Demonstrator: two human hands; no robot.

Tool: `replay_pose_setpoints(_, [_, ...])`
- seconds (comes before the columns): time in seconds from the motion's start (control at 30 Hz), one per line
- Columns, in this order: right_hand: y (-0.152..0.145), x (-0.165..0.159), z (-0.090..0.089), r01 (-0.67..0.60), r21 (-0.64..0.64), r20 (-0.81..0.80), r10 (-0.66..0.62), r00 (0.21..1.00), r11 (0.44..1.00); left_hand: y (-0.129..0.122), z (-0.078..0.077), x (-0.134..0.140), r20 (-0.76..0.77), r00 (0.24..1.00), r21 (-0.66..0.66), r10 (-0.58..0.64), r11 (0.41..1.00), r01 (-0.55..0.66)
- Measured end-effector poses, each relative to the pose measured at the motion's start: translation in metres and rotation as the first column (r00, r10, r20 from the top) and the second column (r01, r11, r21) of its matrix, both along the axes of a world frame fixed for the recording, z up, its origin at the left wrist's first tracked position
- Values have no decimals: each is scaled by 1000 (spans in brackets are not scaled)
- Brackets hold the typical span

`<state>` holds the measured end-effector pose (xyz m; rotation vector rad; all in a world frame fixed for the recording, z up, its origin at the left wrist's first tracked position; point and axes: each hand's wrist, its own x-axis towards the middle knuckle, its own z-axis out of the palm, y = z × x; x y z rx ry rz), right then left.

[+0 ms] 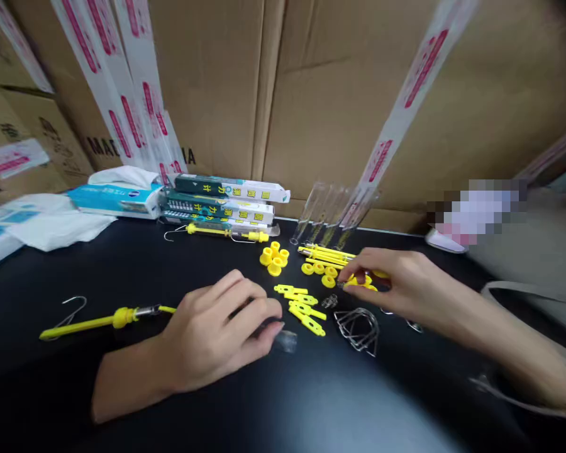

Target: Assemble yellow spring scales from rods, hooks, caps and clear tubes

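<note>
My left hand [221, 330] is closed, thumb against fingers, around a clear plastic tube [287, 341] whose end sticks out. Beside it on the left lies a yellow spring-scale part [99, 322] with a wire hook and a metal spring. My right hand [387, 275] pinches with thumb and forefinger among the yellow rings [329, 281]; a tiny dark piece shows at the fingertips, too small to name. Between the hands lie flat yellow pieces [306, 309], small springs [329, 301] and bent wire hooks [358, 330].
Yellow flanged caps [274, 267], yellow rods [327, 255] and clear tubes [327, 214] lie farther back. An assembled spring scale [226, 233] rests before stacked printed boxes [231, 189]. A tissue pack [116, 200] stands left. Large cardboard cartons [339, 94] wall off the back.
</note>
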<state>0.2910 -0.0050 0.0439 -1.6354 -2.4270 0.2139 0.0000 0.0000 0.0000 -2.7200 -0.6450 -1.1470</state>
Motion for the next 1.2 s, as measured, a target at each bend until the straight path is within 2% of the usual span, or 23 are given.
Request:
replay_pose_setpoints(0.3, [6,-2,-9,-4,-197,9,6,1000,980,-4,2,-3,-28,1000,-38,-13,999,12])
replay_pose_setpoints(0.47, [4,3,-2,75,-257,-79,-98,992,963,-3,2,-2,-30,1000,-28,-1,1000,0])
replay_pose_setpoints(0.6, [0,8,-3,116,-223,-273,-177,946,968,-4,1,-3,-43,999,-19,11,1000,-12])
replay_pose_setpoints(0.8, [-5,-6,-8,70,-180,-564,-161,810,981,-4,1,-2,-54,998,-20,20,1000,-21])
replay_pose_setpoints(0.9, [-3,-16,-8,76,-139,-601,-146,786,987,-4,0,-2,-81,996,-27,32,999,-35])
replay_pose_setpoints(1.07, [10,-28,-18,156,-257,-615,-286,735,954,-2,-1,-2,-129,990,-36,52,998,-57])
replay_pose_setpoints(1.13, [14,-31,-23,199,-219,-621,-294,727,955,-2,-1,-1,-147,988,-43,55,997,-62])
replay_pose_setpoints(1.2, [14,-32,-23,207,-125,-609,-240,756,970,-3,-1,-1,-161,986,-45,42,998,-50])
